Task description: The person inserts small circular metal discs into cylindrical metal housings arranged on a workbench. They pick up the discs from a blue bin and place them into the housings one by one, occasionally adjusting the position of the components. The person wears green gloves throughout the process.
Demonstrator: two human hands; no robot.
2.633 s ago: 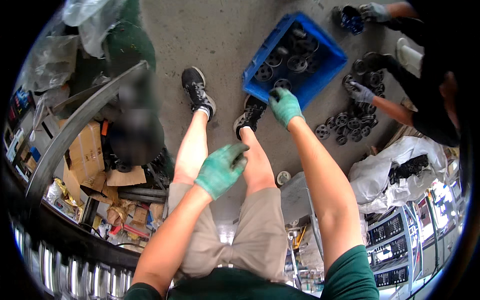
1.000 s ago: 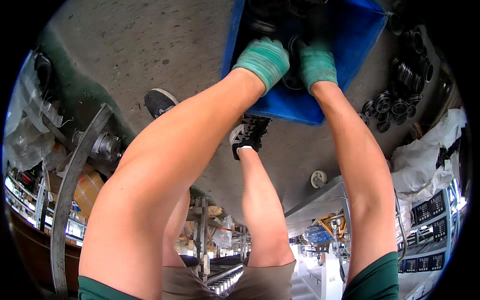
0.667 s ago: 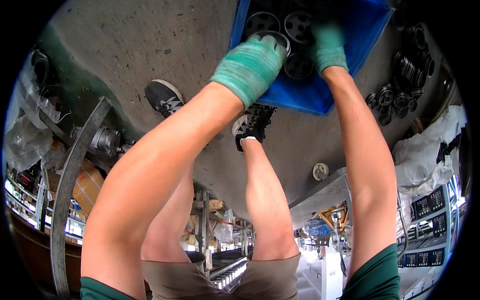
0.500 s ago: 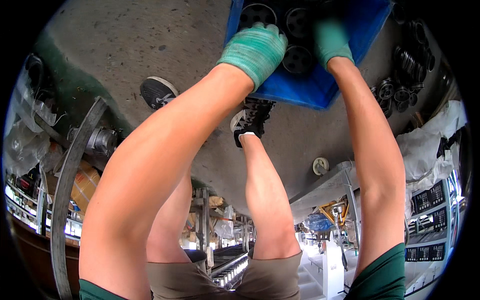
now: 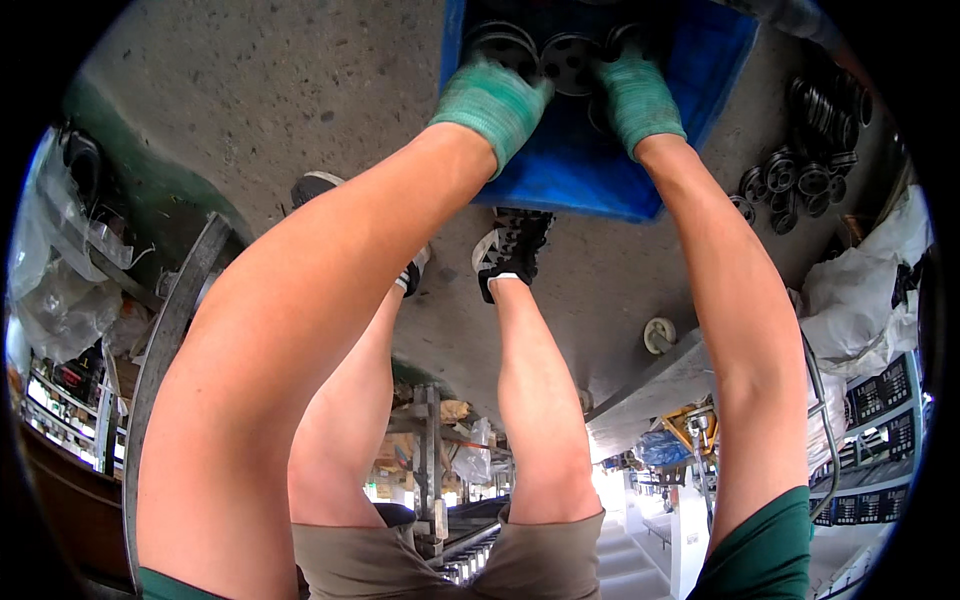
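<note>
Both hands wear green knitted gloves and reach into a blue plastic crate [image 5: 565, 195] on the floor at the top of the view. My left hand [image 5: 492, 108] is closed at the near rim of a black spoked wheel [image 5: 505, 42] on the crate's left side; motion smears its fingertips. On the right, my right hand [image 5: 640, 98] is closed at a tilted black wheel [image 5: 626, 36], its fingertips partly hidden in shadow. Another black wheel with round holes [image 5: 568, 65] lies between the hands. The crate's far part is cut off by the view.
More black wheels [image 5: 800, 180] lie in loose piles on the concrete floor right of the crate. A curved metal bar [image 5: 170, 330] and clear plastic bags [image 5: 75, 290] are at the left. White sacking [image 5: 860, 285] and a small caster [image 5: 659, 335] are at the right.
My right hand, blurred before, has come down against the tilted wheel. My left hand has shifted slightly left and stays at the same wheel. My left foot has stepped back.
</note>
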